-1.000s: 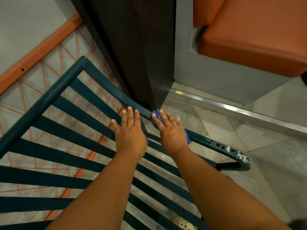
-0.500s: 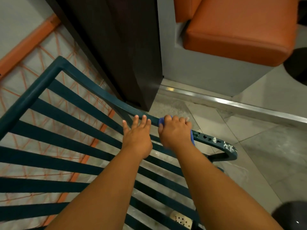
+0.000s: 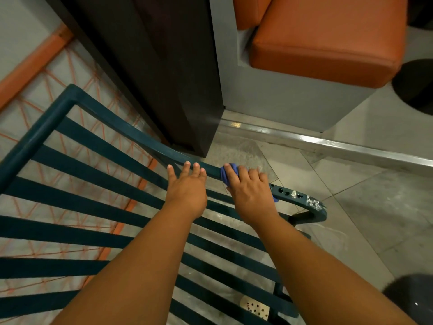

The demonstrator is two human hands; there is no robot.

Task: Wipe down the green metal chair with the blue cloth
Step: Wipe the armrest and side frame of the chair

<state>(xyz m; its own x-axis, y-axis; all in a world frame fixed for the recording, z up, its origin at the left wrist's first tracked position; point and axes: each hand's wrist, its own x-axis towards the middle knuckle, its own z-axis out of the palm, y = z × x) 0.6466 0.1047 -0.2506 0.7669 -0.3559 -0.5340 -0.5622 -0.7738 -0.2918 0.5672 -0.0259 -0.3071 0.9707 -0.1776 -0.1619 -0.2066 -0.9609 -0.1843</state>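
The green metal chair (image 3: 98, 207) fills the near left of the view, its slats running from near left toward a side rail (image 3: 150, 139) whose long axis slants from far left down to near right. It ends in a curved, chipped tip (image 3: 314, 204) with small holes. The right hand (image 3: 251, 192) sits on that rail, fingers curled over the bunched blue cloth (image 3: 226, 174) and clamping it against the metal. The left hand (image 3: 187, 186) lies just beside it to the left, fingers straight and flat on the slats, touching the rail's edge and gripping nothing. The unwiped, speckled tip lies to the right of the cloth, so the right hand is the nearer one. The likely stroke follows the rail down toward that bend.
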